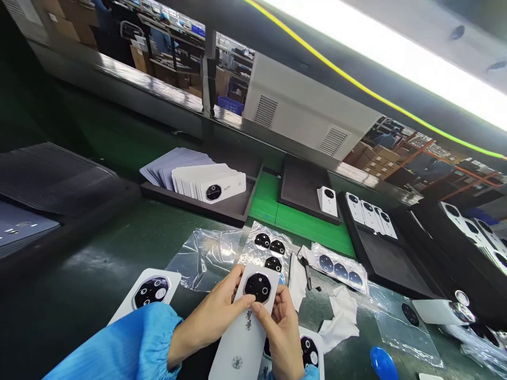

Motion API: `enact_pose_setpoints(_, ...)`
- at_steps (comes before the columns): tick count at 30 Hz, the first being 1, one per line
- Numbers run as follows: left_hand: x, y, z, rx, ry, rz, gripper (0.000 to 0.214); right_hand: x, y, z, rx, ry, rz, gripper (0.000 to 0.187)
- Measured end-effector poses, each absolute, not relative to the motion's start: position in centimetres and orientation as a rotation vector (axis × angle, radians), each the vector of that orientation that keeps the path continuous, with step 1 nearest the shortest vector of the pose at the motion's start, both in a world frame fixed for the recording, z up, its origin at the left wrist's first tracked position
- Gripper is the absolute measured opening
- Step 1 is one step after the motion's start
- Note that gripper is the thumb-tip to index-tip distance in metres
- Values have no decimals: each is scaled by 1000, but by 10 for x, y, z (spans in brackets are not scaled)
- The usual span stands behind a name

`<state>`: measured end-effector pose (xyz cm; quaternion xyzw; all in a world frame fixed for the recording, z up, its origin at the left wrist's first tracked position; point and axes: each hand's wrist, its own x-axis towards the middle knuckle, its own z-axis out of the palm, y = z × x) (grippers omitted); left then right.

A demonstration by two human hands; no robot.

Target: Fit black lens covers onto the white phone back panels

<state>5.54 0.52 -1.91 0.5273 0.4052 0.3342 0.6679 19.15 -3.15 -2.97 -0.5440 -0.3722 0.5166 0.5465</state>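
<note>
My left hand [219, 310] and my right hand [283, 328] grip a white phone back panel [233, 345] from both sides. Both thumbs press at the lower rim of its round black camera cover [257, 285]. Dark characters and a small round mark show below that cover. To the left lies another white panel [130, 300] with a black camera cover. A further panel [319, 338] is partly hidden behind my right hand. Just beyond my hands, loose black camera covers [277, 247] rest on a clear plastic sheet.
A black tray [198, 207] holds fanned white panels [227, 179]. More panels stand in trays [390, 264] on the right. White cloths [341, 316], a black stick-like tool [307, 273], bagged camera covers [340, 271], a pump bottle [435, 311] and a blue object [383, 363] lie nearby.
</note>
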Motion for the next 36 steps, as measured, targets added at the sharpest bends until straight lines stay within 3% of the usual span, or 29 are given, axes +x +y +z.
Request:
enact_pose_setpoints(9, 45, -5, 1, 1343, 918, 790, 18, 188, -42, -15, -1268, -849, 1263, 35)
enact_pose_setpoints(17, 24, -12, 6, 1205, 943, 946, 34, 165, -51, -22, -1320, -992, 1097, 45)
enact_pose_setpoints(24, -26, -24, 16, 989, 954, 1177, 49, 127, -44, 1, -1166, -1432, 1286, 43)
enact_pose_setpoints(26, -47, -22, 13, 1069, 980, 1246, 47, 121, -28, 22, -1177, -1723, 1141, 36)
enact_pose_setpoints(29, -84, -15, 2, 1328, 1083, 1269, 43, 118, 19, 62, -1199, -2156, 615, 31)
enact_pose_setpoints(32, -113, -10, -15, 1651, 1268, 1048, 47, 114, 84, 93, -1222, -2236, 338, 19)
enact_pose_setpoints(36, -126, -10, -41, 1904, 1371, 692, 75, 106, 160, 104, -1271, -2445, 40, 12)
